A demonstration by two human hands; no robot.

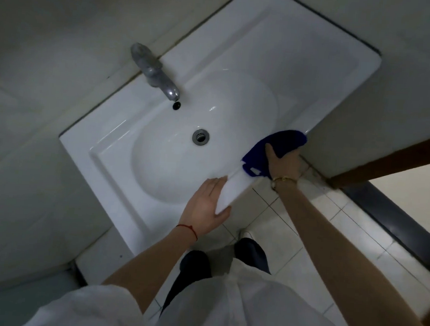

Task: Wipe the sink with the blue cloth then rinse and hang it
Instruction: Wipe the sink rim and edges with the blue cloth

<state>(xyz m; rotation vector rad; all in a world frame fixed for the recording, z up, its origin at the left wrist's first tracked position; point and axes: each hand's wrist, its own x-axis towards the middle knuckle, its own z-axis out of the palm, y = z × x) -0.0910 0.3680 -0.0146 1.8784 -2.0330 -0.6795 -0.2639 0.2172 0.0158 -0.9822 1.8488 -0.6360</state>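
Right hand [283, 165] presses the cloth [273, 151] flat on the sink [318, 55] rim, fingers spread. Left hand [207, 204] rests open. Cloth likely soft, light; gather 1 edge.

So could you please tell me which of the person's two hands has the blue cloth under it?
The right hand, wearing the gold bracelet, presses the blue cloth on the sink rim; the left hand rests bare.

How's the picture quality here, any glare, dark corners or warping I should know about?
Head view: dim overall, corners darkest. Small glare streaks on the sink basin and a bright spot on the tap tip. Wide-angle lens bows the sink's straight edges. Slight softness around the blue cloth and right hand; left hand fairly sharp.
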